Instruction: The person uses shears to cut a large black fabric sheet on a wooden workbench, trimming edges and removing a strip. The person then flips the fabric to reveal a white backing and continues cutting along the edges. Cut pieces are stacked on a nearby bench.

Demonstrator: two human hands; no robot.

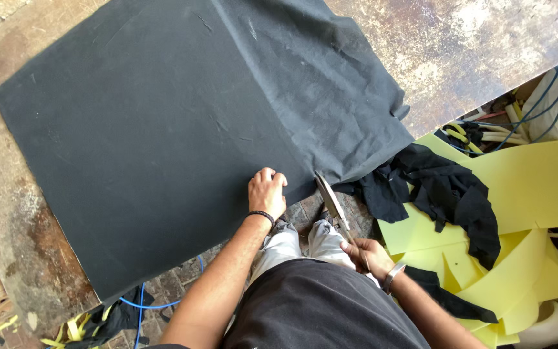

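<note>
A large black fabric-covered sheet (143, 129) lies on a worn wooden table (460, 45), with loose black cloth (330, 97) draping off its right side. My left hand (266, 192) presses flat on the near edge of the sheet, fingers curled over it. My right hand (368, 255) grips the handles of metal scissors (330, 200), whose blades point up at the cloth's edge just right of my left hand.
Yellow foam offcuts (518, 187) and black cloth scraps (447, 187) pile on the floor at the right. Blue and yellow cords (518, 126) lie beyond them. A blue cable (143, 304) runs under the table's near edge.
</note>
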